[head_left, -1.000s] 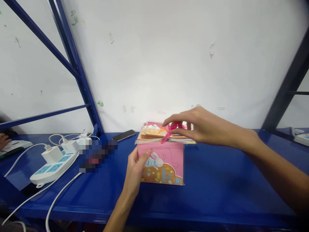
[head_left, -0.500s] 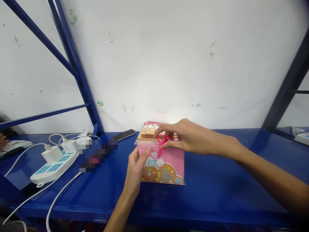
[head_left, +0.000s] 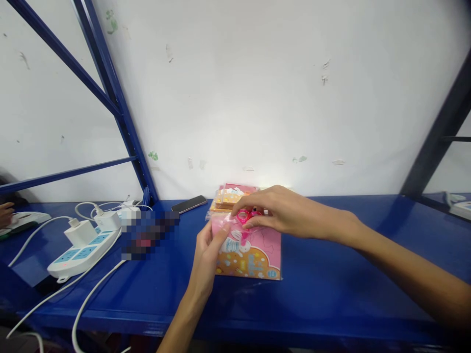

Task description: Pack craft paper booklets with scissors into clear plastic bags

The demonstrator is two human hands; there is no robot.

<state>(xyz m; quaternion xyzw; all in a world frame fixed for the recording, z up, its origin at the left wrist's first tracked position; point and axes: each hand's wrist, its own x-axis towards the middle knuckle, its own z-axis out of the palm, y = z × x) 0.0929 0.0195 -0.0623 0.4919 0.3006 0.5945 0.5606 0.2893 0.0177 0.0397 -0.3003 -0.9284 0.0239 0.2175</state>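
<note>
Pinched at its left edge, a pink and orange booklet [head_left: 253, 264] with a rabbit picture, in a clear plastic sleeve, is held by my left hand [head_left: 209, 247]. My right hand [head_left: 270, 208] grips a small pair of pink scissors [head_left: 244, 216] by the handles over the sleeve's top. The scissors point down and overlap the sleeve; whether their tips are inside it I cannot tell. Behind lies a stack of similar sleeved booklets [head_left: 225, 200], partly hidden by my right hand.
On the blue table [head_left: 331, 289], a phone [head_left: 189, 204] lies left of the stack. A white power strip [head_left: 81, 255] with plugged-in chargers and cables [head_left: 79, 314] fills the left side. Beside it is a blurred-out dark object [head_left: 150, 235]. Another person's hand [head_left: 5, 214] shows at the far left.
My right hand has moved slightly left and down with the scissors, lowering them against the sleeve. The sleeve's plastic by my left thumb looks more wrinkled and lifted.
</note>
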